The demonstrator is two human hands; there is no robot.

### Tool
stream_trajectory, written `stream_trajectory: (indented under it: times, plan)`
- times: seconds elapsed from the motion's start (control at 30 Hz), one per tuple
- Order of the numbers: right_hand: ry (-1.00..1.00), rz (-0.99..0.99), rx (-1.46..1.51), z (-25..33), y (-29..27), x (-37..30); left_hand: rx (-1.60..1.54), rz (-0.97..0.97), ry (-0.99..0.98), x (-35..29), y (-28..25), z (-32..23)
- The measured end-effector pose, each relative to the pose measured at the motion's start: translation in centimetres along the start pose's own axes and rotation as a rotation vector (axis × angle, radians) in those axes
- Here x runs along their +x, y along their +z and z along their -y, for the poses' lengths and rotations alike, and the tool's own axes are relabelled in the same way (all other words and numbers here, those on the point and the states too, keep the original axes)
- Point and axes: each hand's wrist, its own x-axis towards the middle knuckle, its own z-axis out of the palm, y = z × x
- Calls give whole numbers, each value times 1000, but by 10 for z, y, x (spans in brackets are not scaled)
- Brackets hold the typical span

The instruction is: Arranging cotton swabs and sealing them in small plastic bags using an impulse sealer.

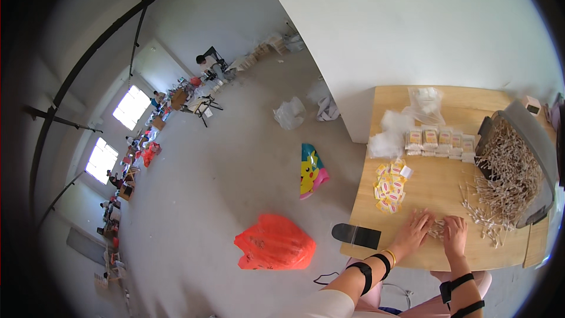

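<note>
A small bunch of cotton swabs [436, 229] lies on the wooden table between my two hands. My left hand [414, 233] presses against its left side, fingers bent over the swabs. From the right, my right hand [455, 235] closes on the same bunch with curled fingers; the fingertips are partly hidden. Right of my hands, a large heap of loose cotton swabs [509, 171] spills out of a tipped grey bin [538, 168] onto the tabletop. Beyond my left hand lies a pile of small yellow and white printed cards [391, 185].
Packed swab bundles [438, 141] stand in a row near the back, beside clear plastic bags [425, 106]. A black flat piece [356, 236] overhangs the table's left edge. On the floor sit a red plastic bag [275, 244] and a colourful bag [312, 171]. Other people work far left.
</note>
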Motion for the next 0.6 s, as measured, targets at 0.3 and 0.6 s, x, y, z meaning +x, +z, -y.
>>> stream_trajectory:
  times: [0.3,0.6]
  plan:
    - [51,-92,-59,-43,-7,-5,47,33,-104,3,-6,-13]
    - [130,-147,-109,-50,-5,-14,-80,-36,-59,3,9,-9]
